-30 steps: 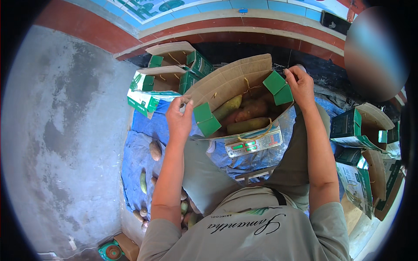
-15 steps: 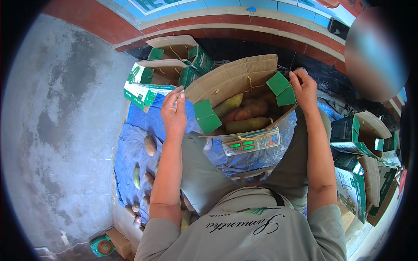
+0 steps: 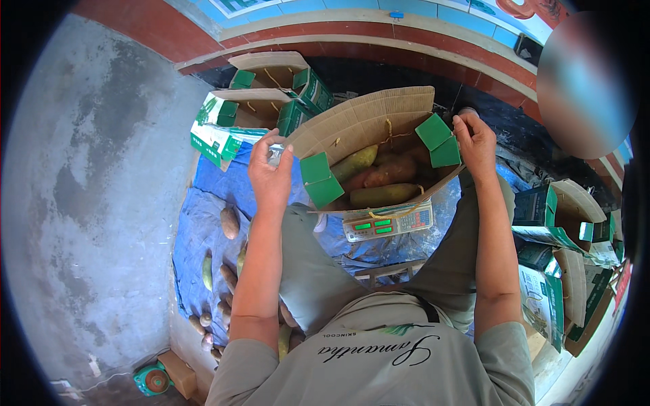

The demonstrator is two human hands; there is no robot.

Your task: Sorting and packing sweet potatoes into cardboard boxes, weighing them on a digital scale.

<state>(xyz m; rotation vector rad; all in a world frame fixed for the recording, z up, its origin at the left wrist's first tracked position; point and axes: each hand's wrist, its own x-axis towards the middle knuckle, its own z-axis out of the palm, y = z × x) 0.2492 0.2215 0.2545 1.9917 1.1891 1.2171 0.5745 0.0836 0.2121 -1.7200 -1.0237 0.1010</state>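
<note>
A cardboard box (image 3: pixel 352 111) with green end flaps stands open in front of me, resting on a digital scale (image 3: pixel 406 221) with lit green displays. Inside lie long green-yellow squash-like vegetables (image 3: pixel 384 196) and reddish-brown tubers (image 3: pixel 391 170). My left hand (image 3: pixel 272 172) is beside the box's left corner, thumb and forefinger apart; I see nothing held in it. At the right corner, next to the green flap (image 3: pixel 444 152), my right hand (image 3: pixel 479 145) has its fingertips drawn together in a pinch. Whether they grip anything is too small to tell.
Several open boxes stand at the back left (image 3: pixel 254 111) and the right (image 3: pixel 542 291). Tubers (image 3: pixel 229 223) and a green vegetable (image 3: pixel 207 273) lie on the blue sheet (image 3: pixel 200 223). A small green device (image 3: pixel 154 381) is at lower left. Another person is at the upper right.
My left hand's thumb and forefinger have spread wider apart. The right hand has stayed near the right corner, barely shifting. The box and its contents look unchanged.
</note>
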